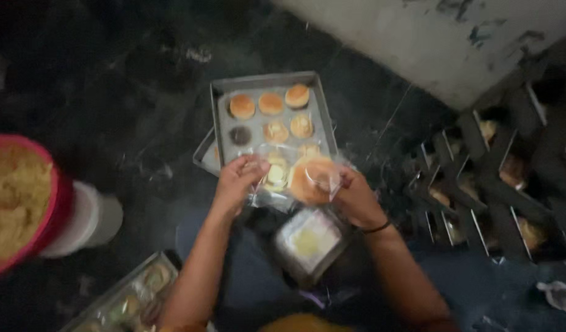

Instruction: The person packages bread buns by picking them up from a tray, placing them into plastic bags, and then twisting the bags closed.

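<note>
Head view, looking straight down: a clear plastic bag is held at the centre of the frame between both hands, over the near edge of a grey baking tray. The left hand is seen with fingers closed, pinching the bag's left edge. The right hand is seen with fingers curled on the bag's right side, where a round golden bun is enclosed in the plastic. A dark band is worn on the right wrist. On the tray, further buns are set in rows in the upper centre, one dark among them. A square packet, pale with a yellowish middle, is noted just below the hands. A pink-rimmed bowl of yellow crumbly matter is recorded at the left edge, resting on a white container. A second tray of wrapped pieces lies at lower left. Dark racks holding baked pieces occupy the right side.
</note>
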